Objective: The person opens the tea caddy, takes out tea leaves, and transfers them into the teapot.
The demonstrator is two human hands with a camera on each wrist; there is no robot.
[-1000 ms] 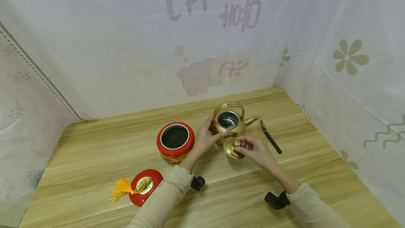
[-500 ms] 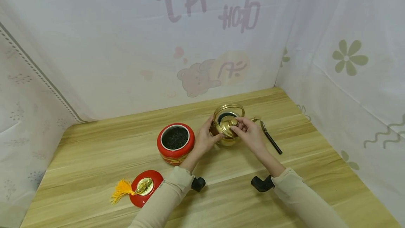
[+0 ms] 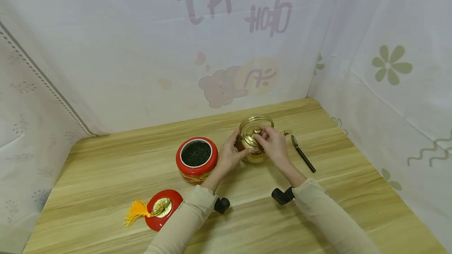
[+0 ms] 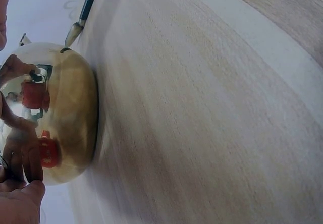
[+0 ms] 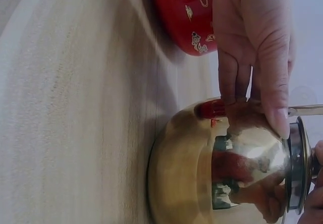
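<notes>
My left hand point(image 3: 228, 154) grips the side of a shiny gold teapot point(image 3: 259, 156), its thumb on the near side; the right wrist view shows that thumb point(image 5: 276, 98) just below the teapot's mouth. Between thumb and fingers, my right hand point(image 3: 277, 146) pinches the knob of the gold lid point(image 3: 248, 138). In the right wrist view the lid point(image 5: 305, 163) lies level over the mouth, a dark band showing under its rim. The teapot's hoop handle point(image 3: 255, 118) stands upright behind it, and the spout point(image 3: 287, 132) points right, partly hidden by my right hand.
Left of the teapot stands an open red jar point(image 3: 179, 160) holding dark loose leaves, close to my left wrist. Its red lid point(image 3: 152, 223) with a yellow tassel point(image 3: 135, 211) lies nearer, beside my left sleeve. Right of the spout lies a black-handled tool point(image 3: 305, 159) with a pointed metal head.
My right hand has carried the gold lid up and left from in front of the teapot onto its mouth, covering the opening. The left hand keeps its grip on the teapot.
</notes>
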